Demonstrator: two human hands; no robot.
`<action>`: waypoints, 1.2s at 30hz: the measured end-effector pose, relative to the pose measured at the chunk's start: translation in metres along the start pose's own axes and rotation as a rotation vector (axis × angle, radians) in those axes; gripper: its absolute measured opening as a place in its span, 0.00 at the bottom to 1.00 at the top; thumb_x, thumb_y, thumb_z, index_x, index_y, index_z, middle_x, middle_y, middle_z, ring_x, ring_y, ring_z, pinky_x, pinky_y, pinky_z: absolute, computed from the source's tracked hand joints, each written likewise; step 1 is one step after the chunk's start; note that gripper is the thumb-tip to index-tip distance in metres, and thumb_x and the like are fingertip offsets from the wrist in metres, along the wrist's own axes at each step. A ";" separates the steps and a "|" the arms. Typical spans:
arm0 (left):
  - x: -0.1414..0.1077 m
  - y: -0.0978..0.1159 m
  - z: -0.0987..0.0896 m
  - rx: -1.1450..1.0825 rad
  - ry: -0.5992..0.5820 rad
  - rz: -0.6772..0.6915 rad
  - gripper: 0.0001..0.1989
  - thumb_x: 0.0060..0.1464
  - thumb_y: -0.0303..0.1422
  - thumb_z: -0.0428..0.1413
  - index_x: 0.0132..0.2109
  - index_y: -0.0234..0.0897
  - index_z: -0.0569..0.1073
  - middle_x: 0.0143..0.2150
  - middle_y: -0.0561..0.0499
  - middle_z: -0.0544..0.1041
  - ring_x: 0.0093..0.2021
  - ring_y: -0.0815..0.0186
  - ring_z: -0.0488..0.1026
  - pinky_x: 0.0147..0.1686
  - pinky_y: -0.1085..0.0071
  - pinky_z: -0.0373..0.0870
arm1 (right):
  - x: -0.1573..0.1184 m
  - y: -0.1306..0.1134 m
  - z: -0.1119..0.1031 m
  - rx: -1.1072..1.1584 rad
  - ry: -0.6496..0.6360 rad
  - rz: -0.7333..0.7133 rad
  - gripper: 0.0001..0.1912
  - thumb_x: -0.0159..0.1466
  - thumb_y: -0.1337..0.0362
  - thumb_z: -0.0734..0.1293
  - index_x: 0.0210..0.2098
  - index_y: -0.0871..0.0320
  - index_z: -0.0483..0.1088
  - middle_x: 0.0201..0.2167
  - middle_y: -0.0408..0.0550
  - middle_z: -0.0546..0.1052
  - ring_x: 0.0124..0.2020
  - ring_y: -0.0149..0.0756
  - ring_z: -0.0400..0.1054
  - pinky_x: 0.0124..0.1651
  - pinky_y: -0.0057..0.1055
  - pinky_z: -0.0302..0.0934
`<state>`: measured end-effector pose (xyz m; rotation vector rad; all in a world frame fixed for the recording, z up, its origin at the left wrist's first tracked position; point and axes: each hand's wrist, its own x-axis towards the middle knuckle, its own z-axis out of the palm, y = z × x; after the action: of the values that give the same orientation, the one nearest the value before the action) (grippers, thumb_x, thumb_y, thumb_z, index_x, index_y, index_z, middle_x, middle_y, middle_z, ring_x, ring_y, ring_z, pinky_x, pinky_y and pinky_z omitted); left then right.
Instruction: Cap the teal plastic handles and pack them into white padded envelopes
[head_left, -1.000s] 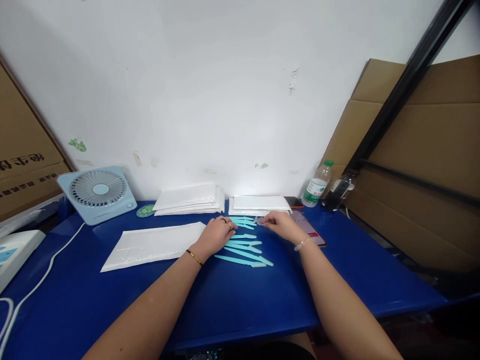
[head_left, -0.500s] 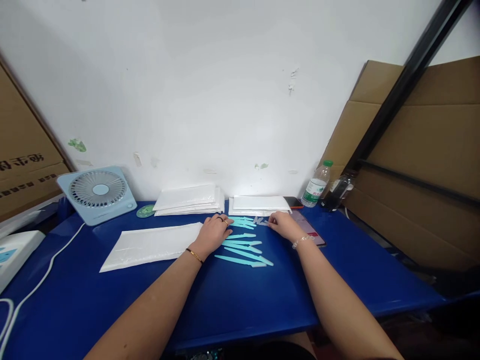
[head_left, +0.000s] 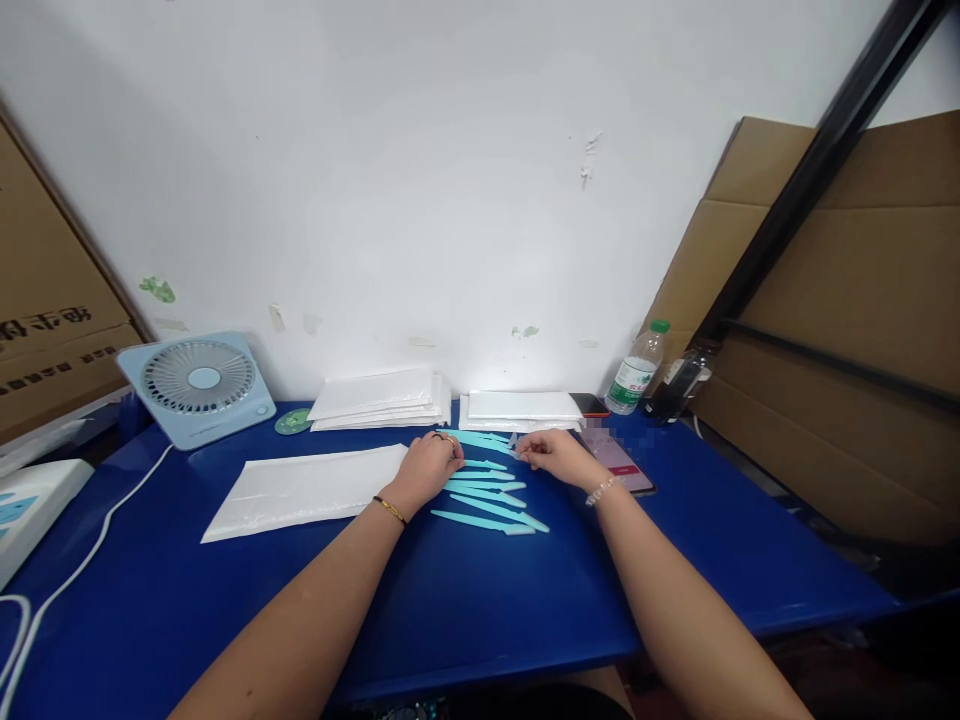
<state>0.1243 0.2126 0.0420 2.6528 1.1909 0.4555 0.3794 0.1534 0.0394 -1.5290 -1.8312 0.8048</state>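
Turquoise eyebrow razors point(head_left: 487, 497) lie fanned out in the middle of the blue table, handles to the left and blade ends to the right. Another group of razors point(head_left: 480, 438) is bunched farther back. My left hand point(head_left: 429, 466) is curled at the handle ends, its fingertips closed on a razor point(head_left: 486, 464) that sticks out to the right. Across from it, my right hand point(head_left: 553, 455) pinches a small clear blade cap point(head_left: 514, 441) close to the tips of the back group. The fingers partly hide this cap.
White padded mailers point(head_left: 379, 398) are stacked against the wall, with a second stack point(head_left: 521, 406) beside them. One mailer point(head_left: 307, 487) lies flat left of my hand. A phone point(head_left: 619, 462), water bottle point(head_left: 634, 370) and dark bottle point(head_left: 681, 382) stand right; a fan point(head_left: 199, 385) sits left.
My right hand has shifted slightly left toward the razor tips, with the clear piece. One more razor now lies apart from the back group, at my left fingertips.
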 end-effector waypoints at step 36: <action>-0.004 0.002 -0.004 0.024 0.008 0.072 0.07 0.55 0.34 0.52 0.35 0.41 0.74 0.37 0.51 0.76 0.42 0.62 0.69 0.41 0.67 0.59 | 0.009 -0.005 0.011 -0.225 0.061 -0.109 0.04 0.55 0.64 0.67 0.28 0.58 0.74 0.29 0.44 0.73 0.29 0.31 0.66 0.32 0.26 0.58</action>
<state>0.1216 0.2085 0.0456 2.7243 1.1132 0.4671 0.3667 0.1604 0.0369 -1.5549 -1.9942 0.5092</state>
